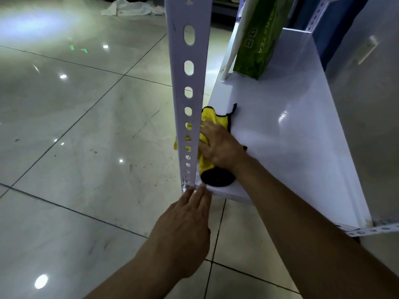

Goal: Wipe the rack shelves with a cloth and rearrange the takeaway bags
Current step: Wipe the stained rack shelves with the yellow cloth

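Right hand (218, 145) presses cloth (207, 137) along shelf (280, 130) edge, seemingly flat.

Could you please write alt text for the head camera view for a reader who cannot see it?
A person's right hand presses a yellow cloth onto a white rack shelf beside a perforated upright post. The left hand touches the shelf's near corner with straight fingers. A green tea bag stands farther back.

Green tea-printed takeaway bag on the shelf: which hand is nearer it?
Right. The right hand presses the yellow cloth mid-shelf, below the green bag; the left hand touches the shelf's near corner.
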